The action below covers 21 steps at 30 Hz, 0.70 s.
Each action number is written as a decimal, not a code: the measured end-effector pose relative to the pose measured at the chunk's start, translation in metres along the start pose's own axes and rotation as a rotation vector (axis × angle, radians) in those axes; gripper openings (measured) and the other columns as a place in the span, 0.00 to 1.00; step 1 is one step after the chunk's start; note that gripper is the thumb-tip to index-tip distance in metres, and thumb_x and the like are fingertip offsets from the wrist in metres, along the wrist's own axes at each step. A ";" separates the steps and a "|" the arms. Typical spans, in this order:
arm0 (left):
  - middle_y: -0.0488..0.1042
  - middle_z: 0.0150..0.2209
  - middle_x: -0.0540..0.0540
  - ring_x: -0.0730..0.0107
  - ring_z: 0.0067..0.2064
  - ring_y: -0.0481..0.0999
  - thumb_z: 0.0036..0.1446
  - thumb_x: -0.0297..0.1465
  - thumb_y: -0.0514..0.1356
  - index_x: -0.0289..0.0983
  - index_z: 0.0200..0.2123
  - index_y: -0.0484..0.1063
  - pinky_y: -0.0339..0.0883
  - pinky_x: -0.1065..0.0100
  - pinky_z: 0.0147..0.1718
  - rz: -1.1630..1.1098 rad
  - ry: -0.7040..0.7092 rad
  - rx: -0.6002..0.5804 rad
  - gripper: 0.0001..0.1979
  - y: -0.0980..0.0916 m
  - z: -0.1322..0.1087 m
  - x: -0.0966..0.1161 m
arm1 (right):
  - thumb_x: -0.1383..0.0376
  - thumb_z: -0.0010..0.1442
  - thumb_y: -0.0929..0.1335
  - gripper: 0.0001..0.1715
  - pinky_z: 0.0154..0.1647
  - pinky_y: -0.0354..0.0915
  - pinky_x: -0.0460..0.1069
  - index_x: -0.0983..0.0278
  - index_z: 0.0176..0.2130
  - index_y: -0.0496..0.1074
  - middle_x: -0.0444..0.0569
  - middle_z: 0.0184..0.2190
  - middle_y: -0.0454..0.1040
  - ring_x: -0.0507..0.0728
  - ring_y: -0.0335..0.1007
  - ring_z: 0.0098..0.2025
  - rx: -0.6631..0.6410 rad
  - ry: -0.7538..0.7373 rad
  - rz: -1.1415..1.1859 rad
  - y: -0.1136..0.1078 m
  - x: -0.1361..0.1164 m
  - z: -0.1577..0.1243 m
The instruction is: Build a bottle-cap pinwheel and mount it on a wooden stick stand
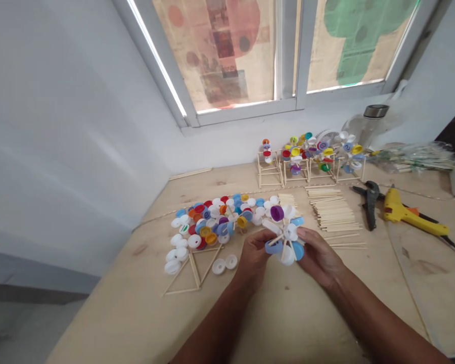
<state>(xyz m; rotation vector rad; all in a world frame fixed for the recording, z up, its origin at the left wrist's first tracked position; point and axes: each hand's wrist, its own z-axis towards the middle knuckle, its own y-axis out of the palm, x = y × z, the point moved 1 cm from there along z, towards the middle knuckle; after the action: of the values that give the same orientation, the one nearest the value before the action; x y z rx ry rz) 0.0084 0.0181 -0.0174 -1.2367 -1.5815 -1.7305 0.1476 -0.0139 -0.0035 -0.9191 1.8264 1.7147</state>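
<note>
Both hands hold one small wheel made of bottle caps and sticks. The left hand (pixel 255 258) pinches it on one side, and the right hand (pixel 322 258) grips the other side. The wheel (pixel 290 232) is up over the front of the table (pixel 136 313), between the hands. It has a white cap in the middle, with purple, white and blue caps around it.

The step in hand looks like holding the wheel to work on its caps and sticks. I think the next move calls for soft fingers and a steady hold, because a hard squeeze could pop a cap off.

To the left is a big pile of caps (pixel 194 241), with a stick frame (pixel 194 270) lying flat just in front. To the right are loose sticks (pixel 331 212), then black cutters (pixel 370 205) and a yellow glue gun (pixel 417 217). At the back, more cap wheels sit on stick stands (pixel 271 176).
</note>
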 end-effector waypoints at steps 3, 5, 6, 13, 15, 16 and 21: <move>0.79 0.26 0.45 0.68 0.28 0.75 0.34 0.35 0.74 0.35 0.22 0.78 0.67 0.68 0.31 0.037 0.015 -0.003 0.13 0.000 -0.001 0.002 | 0.57 0.50 0.75 0.14 0.38 0.63 0.50 0.65 0.31 0.78 0.49 0.28 0.78 0.56 0.72 0.33 -0.026 -0.007 -0.011 0.000 0.001 0.001; 0.78 0.24 0.46 0.69 0.27 0.75 0.36 0.34 0.73 0.34 0.21 0.78 0.66 0.70 0.29 0.070 0.017 -0.008 0.11 0.001 -0.002 0.005 | 0.57 0.50 0.74 0.13 0.40 0.63 0.51 0.65 0.31 0.78 0.50 0.28 0.78 0.57 0.72 0.34 -0.037 -0.009 -0.006 0.000 0.001 0.001; 0.77 0.23 0.46 0.70 0.27 0.74 0.36 0.33 0.73 0.34 0.21 0.78 0.65 0.71 0.28 0.078 0.017 -0.008 0.10 0.002 -0.003 0.006 | 0.57 0.50 0.74 0.13 0.41 0.63 0.51 0.65 0.32 0.78 0.50 0.28 0.78 0.57 0.72 0.34 -0.037 -0.009 -0.002 0.001 0.001 0.001; 0.76 0.21 0.47 0.68 0.26 0.74 0.34 0.34 0.74 0.35 0.20 0.78 0.68 0.67 0.31 0.028 0.020 0.001 0.11 0.006 -0.002 0.009 | 0.56 0.49 0.75 0.15 0.42 0.63 0.51 0.66 0.30 0.78 0.50 0.28 0.78 0.57 0.72 0.35 -0.044 -0.013 -0.003 0.008 -0.001 -0.001; 0.76 0.21 0.47 0.68 0.27 0.74 0.34 0.34 0.74 0.35 0.20 0.78 0.68 0.67 0.31 0.030 0.017 0.008 0.11 0.007 -0.002 0.010 | 0.57 0.50 0.74 0.14 0.42 0.63 0.51 0.66 0.31 0.78 0.49 0.28 0.78 0.57 0.72 0.35 -0.044 -0.015 0.000 0.008 -0.001 -0.001; 0.77 0.21 0.47 0.68 0.26 0.74 0.33 0.34 0.74 0.35 0.20 0.78 0.68 0.67 0.31 0.034 0.015 0.015 0.11 0.007 -0.002 0.011 | 0.57 0.50 0.74 0.14 0.42 0.63 0.51 0.66 0.31 0.78 0.49 0.28 0.78 0.56 0.72 0.35 -0.044 -0.015 0.001 0.008 -0.001 -0.001; 0.76 0.22 0.46 0.67 0.27 0.75 0.33 0.33 0.74 0.34 0.20 0.78 0.68 0.67 0.32 0.069 -0.014 0.034 0.11 0.010 -0.005 0.017 | 0.56 0.50 0.75 0.15 0.41 0.63 0.51 0.66 0.31 0.78 0.50 0.28 0.78 0.57 0.72 0.35 -0.050 -0.019 0.001 0.006 0.000 0.000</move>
<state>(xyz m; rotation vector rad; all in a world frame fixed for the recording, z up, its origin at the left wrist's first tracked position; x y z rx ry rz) 0.0071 0.0150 0.0024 -1.2749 -1.5513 -1.6488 0.1429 -0.0136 0.0008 -0.9190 1.7799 1.7704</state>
